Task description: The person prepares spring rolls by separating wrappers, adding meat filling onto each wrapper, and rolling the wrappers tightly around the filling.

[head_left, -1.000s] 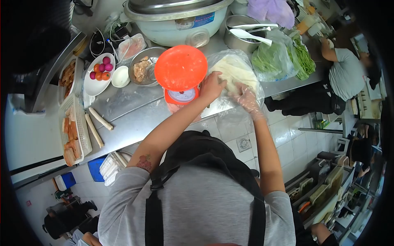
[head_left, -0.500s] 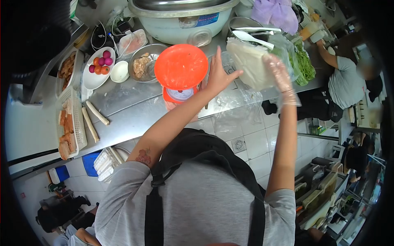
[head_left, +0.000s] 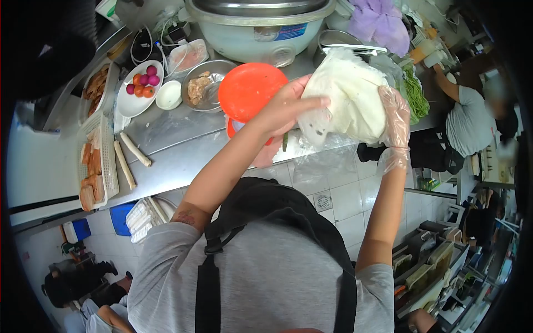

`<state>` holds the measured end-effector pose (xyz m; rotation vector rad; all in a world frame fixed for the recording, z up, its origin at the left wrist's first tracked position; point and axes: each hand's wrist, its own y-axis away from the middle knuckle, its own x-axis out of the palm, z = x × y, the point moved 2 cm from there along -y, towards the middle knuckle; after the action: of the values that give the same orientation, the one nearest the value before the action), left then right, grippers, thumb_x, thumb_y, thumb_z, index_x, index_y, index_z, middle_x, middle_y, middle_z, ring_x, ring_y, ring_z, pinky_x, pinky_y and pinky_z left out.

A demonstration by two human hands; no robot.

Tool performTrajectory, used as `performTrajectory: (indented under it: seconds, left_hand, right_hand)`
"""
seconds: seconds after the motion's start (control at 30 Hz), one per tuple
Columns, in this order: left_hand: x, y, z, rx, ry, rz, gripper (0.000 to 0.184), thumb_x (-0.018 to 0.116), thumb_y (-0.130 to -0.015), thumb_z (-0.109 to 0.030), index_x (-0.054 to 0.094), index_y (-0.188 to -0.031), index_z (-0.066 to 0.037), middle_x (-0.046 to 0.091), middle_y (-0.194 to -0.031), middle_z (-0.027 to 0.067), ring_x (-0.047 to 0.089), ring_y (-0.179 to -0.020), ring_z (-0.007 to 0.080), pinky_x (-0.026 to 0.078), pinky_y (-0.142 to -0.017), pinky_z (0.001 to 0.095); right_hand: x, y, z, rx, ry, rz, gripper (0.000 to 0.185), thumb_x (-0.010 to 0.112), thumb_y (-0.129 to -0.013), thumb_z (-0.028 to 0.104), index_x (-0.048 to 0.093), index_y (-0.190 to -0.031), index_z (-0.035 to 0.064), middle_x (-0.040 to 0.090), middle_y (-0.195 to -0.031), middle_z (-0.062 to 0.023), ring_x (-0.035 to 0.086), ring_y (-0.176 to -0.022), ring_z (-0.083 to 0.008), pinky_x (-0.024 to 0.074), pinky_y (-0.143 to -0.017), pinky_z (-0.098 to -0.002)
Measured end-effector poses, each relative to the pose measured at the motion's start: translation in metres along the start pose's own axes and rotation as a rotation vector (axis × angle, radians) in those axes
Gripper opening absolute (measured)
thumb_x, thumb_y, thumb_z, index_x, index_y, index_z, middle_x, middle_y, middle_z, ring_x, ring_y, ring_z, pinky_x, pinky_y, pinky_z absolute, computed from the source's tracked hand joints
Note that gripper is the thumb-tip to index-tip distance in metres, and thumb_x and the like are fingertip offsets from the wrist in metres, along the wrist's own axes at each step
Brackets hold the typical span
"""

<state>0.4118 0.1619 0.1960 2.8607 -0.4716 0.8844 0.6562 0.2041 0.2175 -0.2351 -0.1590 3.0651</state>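
Note:
My bare left hand (head_left: 286, 108) pinches the left edge of a clear plastic bag (head_left: 315, 125) holding soft white sheets (head_left: 355, 94), perhaps wrappers. On the other side, my right hand (head_left: 396, 114), in a clear plastic glove, grips the right edge of the same bag. The bag is up over the table's front edge, tilted between both hands. Just left of my left hand is a kitchen scale with an orange pan (head_left: 252, 91); my forearm partly covers its dial.
A metal bowl of minced filling (head_left: 199, 91), a small white bowl (head_left: 168, 96) and an oval plate of eggs and tomatoes (head_left: 125, 100) stand left. Two pale rolls (head_left: 125, 166) lie by a bread basket (head_left: 105, 188). A rice cooker (head_left: 239, 39) stands behind, greens (head_left: 415, 94) at right. A co-worker (head_left: 469, 122) stands farther right.
My left hand has moved from beside the scale to the bag and taken its left edge. The bag has come closer and opened out, showing more of the white sheets.

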Motion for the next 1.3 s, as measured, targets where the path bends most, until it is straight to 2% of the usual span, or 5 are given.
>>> performTrajectory:
  seconds: [0.2, 0.47, 0.77, 1.07, 1.3]
  left_hand:
    - [-0.011, 0.071, -0.037, 0.029, -0.034, 0.027, 0.072, 0.072, -0.082, 0.002, 0.039, -0.146, 0.000, 0.060, -0.131, 0.0121, 0.062, -0.115, 0.0203, 0.052, -0.100, 0.0376]
    - [-0.090, 0.187, -0.079, 0.430, 0.143, -0.368, 0.048, 0.060, -0.091, 0.003, 0.051, -0.138, 0.001, 0.063, -0.128, 0.0109, 0.062, -0.116, 0.0187, 0.049, -0.101, 0.0361]
    - [-0.268, 0.249, -0.029, 0.619, -0.862, -1.015, 0.038, 0.060, -0.097, -0.009, 0.057, -0.134, -0.006, 0.068, -0.117, 0.0106, 0.066, -0.098, 0.0192, 0.052, -0.086, 0.0309]
    - [-0.345, 0.264, 0.014, 0.124, -1.260, -0.819, 0.030, 0.062, -0.094, -0.021, 0.068, -0.116, -0.002, 0.068, -0.102, 0.0251, 0.065, -0.094, 0.0431, 0.052, -0.082, 0.0475]
    - [-0.378, 0.269, 0.030, 0.056, -0.710, -0.897, 0.037, 0.059, -0.098, -0.033, 0.072, -0.087, 0.000, 0.059, -0.061, 0.0138, 0.054, -0.055, 0.0223, 0.044, -0.057, 0.0366]
  right_hand:
    - [0.050, 0.013, 0.014, -0.145, -0.070, -0.021, 0.023, 0.070, -0.094, 0.016, 0.068, -0.108, -0.0022, 0.068, -0.098, -0.0027, 0.058, -0.088, -0.0075, 0.0489, -0.083, -0.0243]
    - [0.162, 0.086, 0.085, -0.235, -0.201, 0.269, 0.020, 0.067, -0.093, 0.003, 0.064, -0.112, -0.0022, 0.068, -0.107, -0.0086, 0.062, -0.100, -0.0124, 0.0483, -0.091, -0.0268]
    - [0.336, 0.115, 0.018, -0.402, 0.319, 0.345, 0.020, 0.074, -0.083, 0.009, 0.070, -0.101, 0.0046, 0.068, -0.102, -0.0122, 0.066, -0.094, -0.0267, 0.0508, -0.084, -0.0423]
    - [0.448, 0.213, -0.094, -0.395, 0.673, 0.535, 0.048, 0.080, -0.073, 0.030, 0.067, -0.112, 0.0053, 0.065, -0.108, -0.0202, 0.059, -0.105, -0.0378, 0.0440, -0.095, -0.0469]
    - [0.466, 0.218, -0.098, -0.250, 0.780, 0.467, 0.049, 0.079, -0.074, 0.036, 0.065, -0.107, 0.0037, 0.063, -0.103, -0.0204, 0.059, -0.101, -0.0380, 0.0449, -0.093, -0.0469]
